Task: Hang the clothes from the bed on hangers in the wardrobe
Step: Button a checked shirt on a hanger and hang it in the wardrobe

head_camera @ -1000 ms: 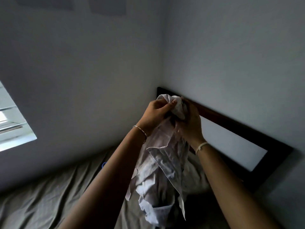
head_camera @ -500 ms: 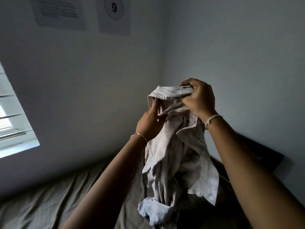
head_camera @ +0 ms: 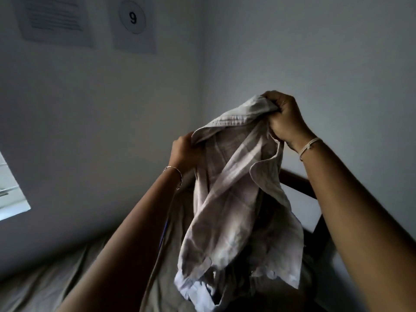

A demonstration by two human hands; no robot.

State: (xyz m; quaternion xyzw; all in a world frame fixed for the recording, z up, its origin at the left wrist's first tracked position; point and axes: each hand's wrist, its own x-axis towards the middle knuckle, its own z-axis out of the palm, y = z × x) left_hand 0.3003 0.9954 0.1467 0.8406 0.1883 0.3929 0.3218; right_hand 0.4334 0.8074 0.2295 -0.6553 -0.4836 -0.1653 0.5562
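A pale checked shirt [head_camera: 234,194] hangs in the air in front of me, above the bed [head_camera: 56,287]. My left hand [head_camera: 183,154] grips the left end of its collar. My right hand [head_camera: 284,119], held higher, grips the right end of the collar in a bunch. The collar band stretches slanted between the two hands. The shirt's body and sleeves dangle crumpled below, with a light blue part at the bottom. No hanger or wardrobe is in view.
The bed has a wrinkled grey-brown sheet and a dark wooden headboard [head_camera: 299,183] against the right wall. Two paper sheets [head_camera: 132,21], one with the number 9, are on the left wall. A bright window [head_camera: 9,199] is at the left edge.
Both hands lifted the shirt from a tight bunch and moved apart along the collar, spreading it open. The view tilted upward, showing the wall papers.
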